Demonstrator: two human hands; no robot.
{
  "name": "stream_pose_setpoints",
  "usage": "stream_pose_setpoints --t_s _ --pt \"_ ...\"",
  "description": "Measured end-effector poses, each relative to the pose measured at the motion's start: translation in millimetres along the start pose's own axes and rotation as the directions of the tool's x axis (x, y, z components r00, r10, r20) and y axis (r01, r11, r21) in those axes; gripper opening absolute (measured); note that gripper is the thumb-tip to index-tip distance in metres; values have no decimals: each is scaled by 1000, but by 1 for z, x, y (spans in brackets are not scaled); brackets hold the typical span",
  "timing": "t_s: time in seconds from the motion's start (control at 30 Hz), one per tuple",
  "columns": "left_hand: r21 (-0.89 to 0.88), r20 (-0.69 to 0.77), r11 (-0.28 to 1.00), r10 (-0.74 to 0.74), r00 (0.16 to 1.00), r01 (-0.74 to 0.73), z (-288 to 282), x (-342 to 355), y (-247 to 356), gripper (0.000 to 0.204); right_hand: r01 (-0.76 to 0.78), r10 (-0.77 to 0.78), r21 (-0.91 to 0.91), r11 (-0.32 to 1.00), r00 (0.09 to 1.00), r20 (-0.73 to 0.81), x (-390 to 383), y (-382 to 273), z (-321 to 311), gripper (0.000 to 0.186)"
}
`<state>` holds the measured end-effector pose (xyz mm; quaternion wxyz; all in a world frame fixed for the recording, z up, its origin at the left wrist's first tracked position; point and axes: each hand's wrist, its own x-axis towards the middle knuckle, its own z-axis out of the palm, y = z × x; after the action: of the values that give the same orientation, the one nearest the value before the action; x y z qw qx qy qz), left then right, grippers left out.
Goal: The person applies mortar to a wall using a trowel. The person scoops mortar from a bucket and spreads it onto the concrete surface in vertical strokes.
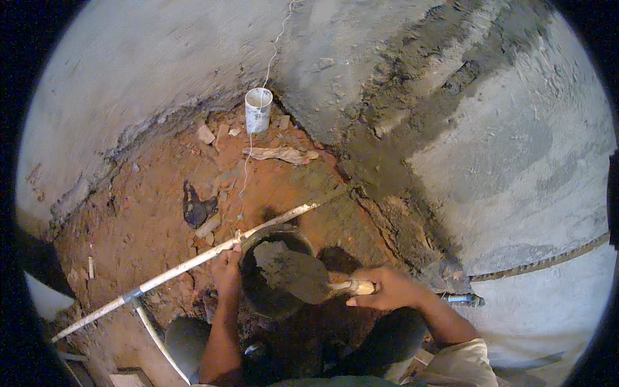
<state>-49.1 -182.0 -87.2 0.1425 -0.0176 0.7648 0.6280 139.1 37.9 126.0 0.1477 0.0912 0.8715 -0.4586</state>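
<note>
My right hand [389, 288] is closed round the wooden handle of a trowel [314, 281]. The trowel's blade lies over a dark round bucket [303, 238], carrying a heap of grey wet mortar [277, 261]. At the bucket's left side, my left hand [225, 271] grips the rim, its fingertips partly hidden. Just beyond those fingers a long white pipe [187, 265] runs slantwise across the ground. How deep the mortar stands in the bucket is hidden by the blade.
Rough plastered walls meet in a far corner; wet mortar [380, 129] streaks the right one. A white cup [258, 116] stands there beneath a hanging string [276, 48]. Nearer lie a wood piece [281, 155] and a dark crumpled thing [197, 208]. A blue pipe end [461, 299] juts out right.
</note>
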Motion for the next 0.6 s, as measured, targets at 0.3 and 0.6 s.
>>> stream_pose_setpoints --t_s 0.3,0.6 --pt "-65 -60 998 13 998 -17 15 -3 24 32 -285 262 326 901 958 114 59 97 -111 22" --pt "-42 -12 997 61 998 -62 -1 4 3 36 -15 258 438 899 825 -502 25 48 -151 32"
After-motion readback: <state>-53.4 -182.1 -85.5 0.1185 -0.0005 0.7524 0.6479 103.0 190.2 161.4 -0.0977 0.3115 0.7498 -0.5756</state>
